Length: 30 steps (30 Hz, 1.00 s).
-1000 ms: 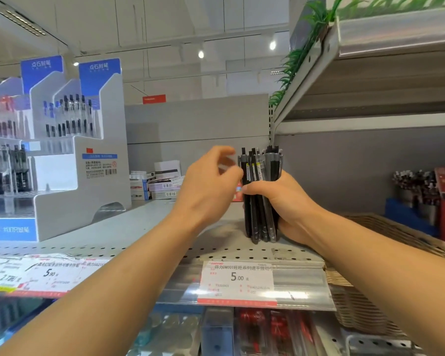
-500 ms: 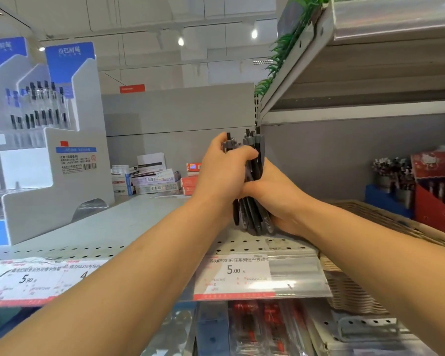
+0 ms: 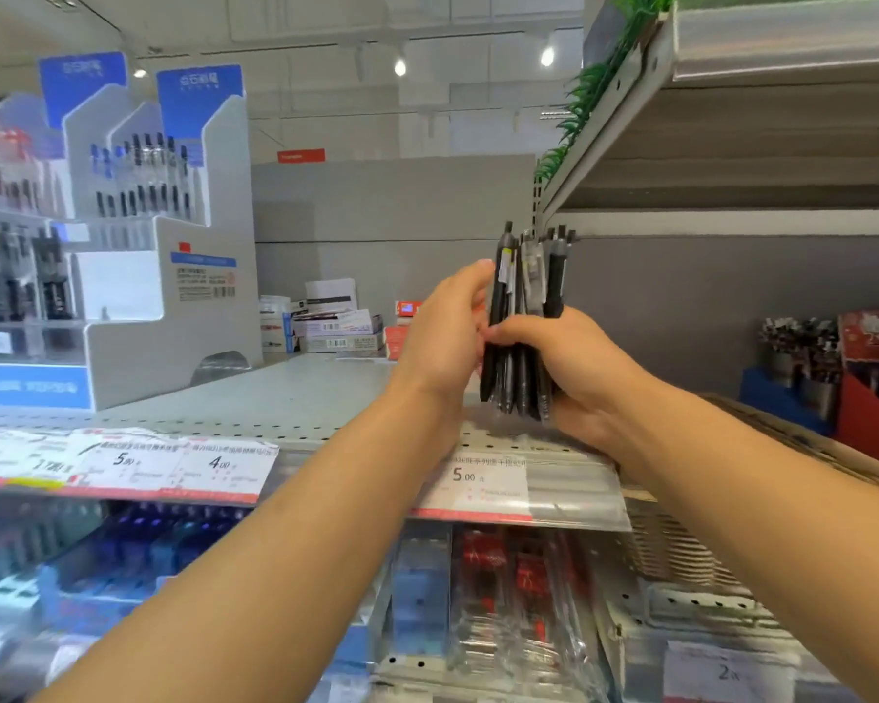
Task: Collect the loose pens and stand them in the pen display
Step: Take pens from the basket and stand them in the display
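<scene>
R hand (image 3: pixel 574 362) has its grip wrapped round a bundle of black pens (image 3: pixel 521 322), held upright above the perforated shelf (image 3: pixel 285 398), click ends up, tips down and fanning a bit past the palm. L hand (image 3: pixel 442 332) isn't clenched on anything: fingers fairly straight, pressing flat vs the left side of the bundle, squaring it. Pens are mid-air, well apart from the white tiered pen display (image 3: pixel 168 276) at far left, which already has pens standing in its rows. Step in hand, imo: tidy the bundle before carrying it over. To do it well: keep R grip firm at mid-barrel, tap tips level w/ L palm so none slide out the bottom, since the lower ends look uneven. Then move left and feed a few at a time into a free slot, tips down, not the whole bunch at once. Risk: outer pens slipping if R grip loosens. Can't tell exact pen count.
</scene>
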Each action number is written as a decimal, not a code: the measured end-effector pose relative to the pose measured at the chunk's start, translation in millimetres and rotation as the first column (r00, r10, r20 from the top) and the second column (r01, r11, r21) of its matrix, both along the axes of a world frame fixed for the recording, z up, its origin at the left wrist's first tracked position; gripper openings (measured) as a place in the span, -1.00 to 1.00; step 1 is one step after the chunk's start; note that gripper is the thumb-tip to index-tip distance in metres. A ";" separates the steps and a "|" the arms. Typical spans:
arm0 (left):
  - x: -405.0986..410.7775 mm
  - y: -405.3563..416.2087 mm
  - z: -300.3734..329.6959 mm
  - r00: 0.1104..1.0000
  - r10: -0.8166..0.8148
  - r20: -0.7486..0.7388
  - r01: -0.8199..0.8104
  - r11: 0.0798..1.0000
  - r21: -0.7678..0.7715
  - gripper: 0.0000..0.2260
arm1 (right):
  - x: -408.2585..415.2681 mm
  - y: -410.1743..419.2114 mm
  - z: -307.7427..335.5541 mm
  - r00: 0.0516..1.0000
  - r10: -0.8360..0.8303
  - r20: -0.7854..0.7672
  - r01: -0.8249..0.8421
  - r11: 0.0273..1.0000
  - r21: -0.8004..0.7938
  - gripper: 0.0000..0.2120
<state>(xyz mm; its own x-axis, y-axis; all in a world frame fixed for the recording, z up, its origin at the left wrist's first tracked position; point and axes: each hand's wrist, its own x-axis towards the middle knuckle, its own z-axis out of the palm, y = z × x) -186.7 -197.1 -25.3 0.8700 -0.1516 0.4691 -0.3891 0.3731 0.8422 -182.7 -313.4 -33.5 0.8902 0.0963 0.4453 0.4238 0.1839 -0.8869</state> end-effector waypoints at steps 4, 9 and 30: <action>-41.1 0.2 -33.2 0.995 0.074 -0.070 -0.099 0.876 -0.472 -0.75 | -34.1 33.0 -4.6 0.970 0.231 -0.074 -0.192 0.919 0.344 -0.91; -90.9 29.3 -89.4 0.929 0.305 -0.210 -0.354 0.559 -0.750 -0.66 | -71.8 95.0 -67.5 0.890 0.441 -0.114 -0.359 0.833 0.420 -0.86; -252.4 388.1 -207.8 0.414 0.670 -0.616 -0.903 0.217 -0.371 -0.77 | -174.2 478.9 -215.0 0.403 0.783 -0.474 -0.749 0.579 0.320 -0.80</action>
